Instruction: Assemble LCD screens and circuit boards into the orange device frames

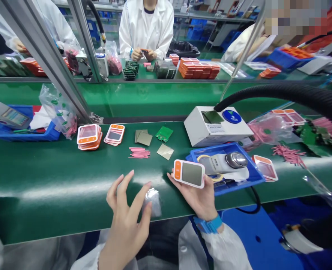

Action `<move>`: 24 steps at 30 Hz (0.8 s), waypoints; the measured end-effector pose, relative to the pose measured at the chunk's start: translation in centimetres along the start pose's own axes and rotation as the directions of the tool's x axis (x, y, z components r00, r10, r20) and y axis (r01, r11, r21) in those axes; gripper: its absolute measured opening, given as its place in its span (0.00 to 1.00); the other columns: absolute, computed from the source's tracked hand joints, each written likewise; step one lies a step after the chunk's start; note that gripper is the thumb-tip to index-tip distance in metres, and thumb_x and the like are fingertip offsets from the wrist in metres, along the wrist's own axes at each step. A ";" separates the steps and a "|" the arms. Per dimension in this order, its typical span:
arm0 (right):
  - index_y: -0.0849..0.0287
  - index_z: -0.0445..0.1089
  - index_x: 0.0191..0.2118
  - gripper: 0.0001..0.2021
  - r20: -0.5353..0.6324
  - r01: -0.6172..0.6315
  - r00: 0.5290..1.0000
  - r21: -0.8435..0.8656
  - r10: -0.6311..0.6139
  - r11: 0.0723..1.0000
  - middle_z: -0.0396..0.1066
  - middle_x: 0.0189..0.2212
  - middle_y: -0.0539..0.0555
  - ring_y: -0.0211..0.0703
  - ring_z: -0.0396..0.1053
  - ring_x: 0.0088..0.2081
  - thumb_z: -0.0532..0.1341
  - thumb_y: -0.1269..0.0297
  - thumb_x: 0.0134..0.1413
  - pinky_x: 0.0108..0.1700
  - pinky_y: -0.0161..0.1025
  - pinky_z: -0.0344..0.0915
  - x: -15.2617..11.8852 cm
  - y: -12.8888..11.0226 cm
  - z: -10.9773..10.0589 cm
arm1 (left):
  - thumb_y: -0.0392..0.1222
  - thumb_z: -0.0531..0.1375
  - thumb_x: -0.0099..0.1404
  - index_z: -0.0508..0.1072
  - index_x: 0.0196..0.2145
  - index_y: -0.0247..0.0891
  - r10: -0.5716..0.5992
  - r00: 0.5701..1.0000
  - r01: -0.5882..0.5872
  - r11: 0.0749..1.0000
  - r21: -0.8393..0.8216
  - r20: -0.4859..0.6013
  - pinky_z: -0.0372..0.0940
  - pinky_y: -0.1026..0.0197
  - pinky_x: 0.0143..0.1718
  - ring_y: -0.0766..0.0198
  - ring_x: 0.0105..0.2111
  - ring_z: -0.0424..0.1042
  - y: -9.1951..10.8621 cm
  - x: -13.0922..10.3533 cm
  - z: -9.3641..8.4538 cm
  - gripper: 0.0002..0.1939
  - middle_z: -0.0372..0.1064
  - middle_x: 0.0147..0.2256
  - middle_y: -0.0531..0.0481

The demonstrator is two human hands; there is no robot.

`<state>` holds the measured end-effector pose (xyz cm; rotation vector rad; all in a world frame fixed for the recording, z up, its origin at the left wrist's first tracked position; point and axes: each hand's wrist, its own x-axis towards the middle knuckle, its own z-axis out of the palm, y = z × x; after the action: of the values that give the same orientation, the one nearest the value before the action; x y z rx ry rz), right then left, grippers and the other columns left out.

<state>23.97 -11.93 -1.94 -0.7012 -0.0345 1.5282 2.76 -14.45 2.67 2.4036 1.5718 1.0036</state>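
Observation:
My right hand [201, 197] holds a small white-and-orange panel with a grey LCD screen [192, 173], its face turned up and the palm beneath it. To the left, my left hand [129, 213] is open, fingers spread above the bench edge. Beside its thumb and index finger is a crumpled clear plastic film [153, 202]; whether they touch it I cannot tell. Beyond the hands lie pink strips [139, 152], a green circuit board [164, 133], a single grey LCD panel [165, 151] and a small pile of LCD panels [143, 138].
Stacked orange-and-white frames [88, 135] stand at left near a blue tray [50, 131]. At right, another blue tray [240, 182] holds a metal-topped bottle [224, 162]. Behind it are a white box [199, 129] and a black hose [267, 92]. A co-worker [146, 30] sits opposite.

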 end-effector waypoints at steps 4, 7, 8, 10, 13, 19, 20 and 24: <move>0.55 0.75 0.36 0.14 0.053 -0.024 0.998 -0.030 0.026 0.999 0.78 0.40 0.52 0.52 0.72 0.48 0.71 0.58 0.39 0.64 0.66 0.46 0.9 -0.4 0.0 | 0.29 0.57 0.61 0.67 0.53 0.43 -0.022 1.000 0.022 0.999 0.036 0.002 0.52 0.35 0.56 0.43 0.60 0.51 -0.6 0.0 0.0 0.23 0.52 0.60 0.36; 0.54 0.75 0.35 0.12 0.088 -0.060 0.994 -0.034 0.062 0.998 0.79 0.39 0.51 0.51 0.73 0.48 0.70 0.59 0.40 0.64 0.66 0.46 1.3 -0.7 -0.2 | 0.30 0.57 0.61 0.68 0.53 0.42 -0.024 1.000 0.025 0.999 0.043 -0.012 0.52 0.35 0.57 0.42 0.59 0.52 -1.1 0.3 0.0 0.22 0.53 0.60 0.36; 0.54 0.75 0.35 0.12 0.093 -0.068 0.993 -0.038 0.071 0.997 0.79 0.39 0.51 0.51 0.73 0.48 0.70 0.59 0.41 0.63 0.66 0.46 1.4 -0.7 -0.2 | 0.30 0.57 0.61 0.68 0.53 0.42 -0.021 1.000 0.021 0.999 0.044 -0.015 0.52 0.35 0.57 0.42 0.59 0.52 -1.2 0.5 0.0 0.22 0.53 0.60 0.36; 0.55 0.75 0.37 0.14 0.094 -0.086 0.991 -0.056 0.091 0.995 0.78 0.40 0.52 0.51 0.73 0.48 0.69 0.58 0.42 0.64 0.64 0.48 1.5 -0.7 -0.1 | 0.29 0.57 0.62 0.67 0.54 0.43 0.002 1.000 -0.002 0.998 0.059 -0.007 0.53 0.35 0.56 0.42 0.59 0.51 -1.2 1.0 0.0 0.23 0.52 0.60 0.35; 0.58 0.74 0.40 0.18 0.071 -0.126 0.989 -0.051 0.130 0.991 0.78 0.42 0.55 0.51 0.73 0.47 0.68 0.55 0.42 0.64 0.62 0.50 1.4 -0.6 0.8 | 0.28 0.55 0.62 0.65 0.56 0.42 0.072 0.997 -0.073 0.993 0.098 0.007 0.53 0.35 0.55 0.41 0.59 0.51 -1.1 2.3 0.0 0.24 0.52 0.61 0.34; 0.60 0.73 0.44 0.24 0.100 -0.163 0.982 0.011 0.161 0.987 0.77 0.40 0.57 0.47 0.72 0.45 0.64 0.47 0.44 0.63 0.57 0.54 0.6 -0.2 5.0 | 0.25 0.50 0.61 0.65 0.56 0.40 0.128 0.991 -0.125 0.987 0.103 -0.030 0.52 0.36 0.54 0.42 0.58 0.52 -1.8 7.0 0.5 0.27 0.54 0.60 0.34; 0.59 0.73 0.44 0.25 0.128 -0.160 0.979 0.017 0.157 0.987 0.76 0.40 0.56 0.47 0.72 0.44 0.63 0.46 0.44 0.62 0.57 0.54 0.5 0.0 5.9 | 0.24 0.49 0.61 0.64 0.57 0.40 0.112 0.993 -0.109 0.991 0.073 -0.035 0.51 0.37 0.55 0.43 0.59 0.51 -2.1 7.8 0.8 0.28 0.53 0.61 0.35; 0.58 0.73 0.44 0.28 0.288 -0.176 0.943 -0.002 0.169 0.984 0.76 0.38 0.55 0.47 0.72 0.42 0.63 0.42 0.41 0.63 0.57 0.53 0.2 1.0 9.7 | 0.27 0.48 0.62 0.63 0.56 0.37 0.028 0.997 -0.036 0.994 -0.107 -0.076 0.52 0.41 0.56 0.49 0.58 0.52 -3.6 10.0 3.4 0.25 0.57 0.58 0.37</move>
<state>18.79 -8.09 5.37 -0.4672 -0.1771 1.7875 4.42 -3.48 3.18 2.3515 1.4643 1.1660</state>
